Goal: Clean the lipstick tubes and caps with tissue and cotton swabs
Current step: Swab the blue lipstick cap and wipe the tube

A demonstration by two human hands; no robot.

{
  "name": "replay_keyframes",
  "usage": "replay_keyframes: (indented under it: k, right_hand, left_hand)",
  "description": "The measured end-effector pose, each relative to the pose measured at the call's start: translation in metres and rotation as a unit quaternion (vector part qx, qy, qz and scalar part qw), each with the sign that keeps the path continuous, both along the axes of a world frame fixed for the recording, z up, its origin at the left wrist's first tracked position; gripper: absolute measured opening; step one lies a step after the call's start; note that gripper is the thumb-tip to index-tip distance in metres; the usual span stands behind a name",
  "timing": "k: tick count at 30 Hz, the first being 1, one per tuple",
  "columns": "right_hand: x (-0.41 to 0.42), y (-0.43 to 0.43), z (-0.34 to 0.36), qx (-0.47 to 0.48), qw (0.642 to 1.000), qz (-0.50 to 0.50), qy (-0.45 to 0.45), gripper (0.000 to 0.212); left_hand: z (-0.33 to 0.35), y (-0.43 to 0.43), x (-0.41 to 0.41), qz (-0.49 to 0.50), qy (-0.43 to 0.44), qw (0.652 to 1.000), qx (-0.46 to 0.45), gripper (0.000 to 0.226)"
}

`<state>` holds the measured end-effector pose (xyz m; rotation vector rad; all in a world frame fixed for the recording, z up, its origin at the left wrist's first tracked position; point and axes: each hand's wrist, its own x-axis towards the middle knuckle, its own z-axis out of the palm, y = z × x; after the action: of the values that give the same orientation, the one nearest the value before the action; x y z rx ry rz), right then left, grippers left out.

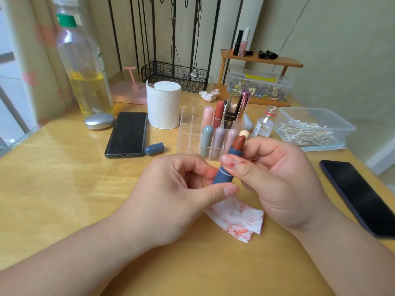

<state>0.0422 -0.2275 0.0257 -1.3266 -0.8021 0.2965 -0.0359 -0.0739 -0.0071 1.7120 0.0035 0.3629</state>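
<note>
An uncapped blue lipstick tube [226, 167] with a brown-red stick raised out of it is held tilted above the table. My left hand [177, 189] pinches its lower end. My right hand [275, 180], smeared with red on thumb and forefinger, grips its upper barrel. Its blue cap [154, 148] lies on the table beside a phone. A red-stained tissue [237, 221] lies under my hands. A clear organizer [190, 133] holds several capped lipsticks. A tub of cotton swabs [310, 129] stands at the right, and a tissue roll [163, 104] behind the organizer's left.
A black phone [128, 134] lies left of the cap, another phone [363, 195] at the right edge. A large bottle of yellow liquid [85, 69], a silver case [99, 121], a small glass bottle [265, 122], a crumpled tissue [209, 95] and a wooden shelf [260, 60] stand behind.
</note>
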Motion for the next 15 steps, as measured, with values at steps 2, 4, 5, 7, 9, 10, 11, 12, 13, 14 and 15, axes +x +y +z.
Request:
replay_keyframes:
  k: [2, 4, 5, 7, 9, 10, 11, 12, 13, 14, 15]
  right_hand:
    - [0.002, -0.001, 0.001, 0.004, 1.000, -0.001, 0.004, 0.014]
    - [0.002, -0.001, 0.002, 0.013, 1.000, 0.000, 0.012, 0.014]
    - [0.002, -0.001, 0.002, 0.015, 1.000, 0.001, 0.014, 0.014]
    - [0.001, -0.001, 0.001, 0.010, 1.000, -0.005, 0.008, 0.013]
    - [-0.001, 0.001, -0.002, -0.006, 1.000, -0.018, -0.005, 0.013]
    - [-0.002, 0.002, -0.004, -0.012, 1.000, -0.023, -0.010, 0.013]
    - [-0.002, 0.003, -0.005, -0.015, 1.000, -0.023, -0.010, 0.013]
    - [-0.002, 0.003, -0.006, -0.019, 1.000, -0.021, -0.007, 0.013]
    - [-0.002, 0.003, -0.007, -0.024, 1.000, -0.020, -0.003, 0.013]
    - [-0.001, 0.003, -0.008, -0.030, 0.999, -0.023, -0.001, 0.013]
    - [0.000, 0.003, -0.008, -0.036, 0.999, -0.030, -0.004, 0.012]
  left_hand:
    - [0.003, 0.000, -0.001, -0.025, 0.001, 1.000, -0.011, 0.031]
    - [0.005, 0.000, -0.003, -0.033, 0.017, 0.999, -0.011, 0.026]
    - [0.006, 0.000, -0.003, -0.034, 0.024, 0.999, -0.007, 0.025]
    - [0.004, 0.001, -0.004, -0.023, 0.022, 0.999, 0.014, 0.032]
    - [0.002, -0.001, -0.004, 0.012, 0.007, 0.999, 0.039, 0.047]
    - [0.001, -0.002, -0.003, 0.033, 0.003, 0.998, 0.048, 0.051]
    - [0.000, -0.004, -0.003, 0.054, 0.002, 0.997, 0.057, 0.053]
    - [0.000, -0.005, -0.003, 0.071, 0.002, 0.995, 0.064, 0.056]
    - [0.001, -0.005, -0.003, 0.080, 0.003, 0.995, 0.066, 0.057]
    - [0.002, -0.005, -0.003, 0.084, 0.006, 0.994, 0.065, 0.055]
    - [0.003, -0.005, -0.003, 0.082, 0.010, 0.995, 0.063, 0.050]
